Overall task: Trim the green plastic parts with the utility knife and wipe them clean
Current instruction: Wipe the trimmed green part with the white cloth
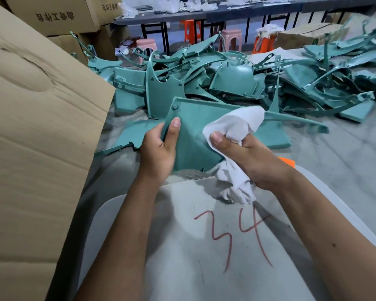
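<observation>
Grey concrete floor runs out to the right, bare near the person and buried farther off under a heap of green plastic parts. The left hand pinches the left edge of a green panel, thumb laid flat on the near face and pointing up, the other fingers curled out of sight behind it. The right hand is bunched round a white cloth; its thumb presses the cloth onto the middle of the panel, and the loose tail of the cloth hangs below the palm. Both forearms reach in from the near edge, bare, wrists roughly level and close together. The panel is tilted up toward the person, its lower corner just over a grey-white board marked with a red "34" and lying across the near foreground. A tall cardboard box stands close on the left, hemming that side. A scrap of orange shows just beyond the right wrist; I cannot tell what it is. Far off stand orange and pink stools and a long dark table.
</observation>
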`<state>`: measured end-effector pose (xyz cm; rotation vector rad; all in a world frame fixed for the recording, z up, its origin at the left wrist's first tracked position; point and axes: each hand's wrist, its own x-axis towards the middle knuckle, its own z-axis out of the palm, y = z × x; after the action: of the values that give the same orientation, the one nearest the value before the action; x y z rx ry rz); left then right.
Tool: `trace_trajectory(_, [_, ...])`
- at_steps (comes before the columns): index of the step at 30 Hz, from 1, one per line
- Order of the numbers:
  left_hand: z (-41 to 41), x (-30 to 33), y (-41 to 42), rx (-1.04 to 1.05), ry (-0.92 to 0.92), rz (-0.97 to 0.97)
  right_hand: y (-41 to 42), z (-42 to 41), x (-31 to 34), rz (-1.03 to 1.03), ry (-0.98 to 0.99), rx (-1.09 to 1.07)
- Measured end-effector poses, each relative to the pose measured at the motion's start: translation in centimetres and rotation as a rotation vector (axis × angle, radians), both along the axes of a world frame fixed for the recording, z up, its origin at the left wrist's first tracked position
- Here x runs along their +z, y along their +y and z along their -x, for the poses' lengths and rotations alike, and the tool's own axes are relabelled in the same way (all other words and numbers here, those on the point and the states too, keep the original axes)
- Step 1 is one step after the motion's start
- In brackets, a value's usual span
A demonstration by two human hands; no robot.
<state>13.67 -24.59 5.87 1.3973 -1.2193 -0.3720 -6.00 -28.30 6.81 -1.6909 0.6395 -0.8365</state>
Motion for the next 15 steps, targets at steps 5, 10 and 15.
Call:
trace_trajectory(5, [-0.4,0.0,0.3,-0.213,0.314,-0.214,-0.2,0.1,0.4,-0.083,-0.085,0.05])
trace_trajectory(10, [0.4,-0.2,0.0,-0.094,0.37,-0.291,0.0,-0.1,0.4,-0.099,-0.287,-0.053])
trace_trajectory(15, [1.6,-0.6,-0.3,0.052,0.409,-0.334,0.0,-1.9,-0.1,-0.142,-0.399,-0.311])
